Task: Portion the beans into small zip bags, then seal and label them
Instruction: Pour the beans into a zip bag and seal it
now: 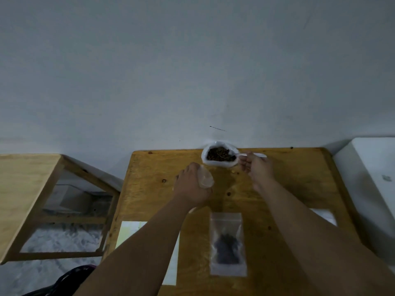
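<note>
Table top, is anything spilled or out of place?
One small pale speck lies on the table just in front of the open bean bag, possibly a spilled bean; too small to tell. Nothing else stands out.

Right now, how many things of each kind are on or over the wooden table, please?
Small zip bags: 2 (one held, one lying filled)
Open bag of beans: 1
White spoon: 1
White paper sheets: 2
Total: 6
</note>
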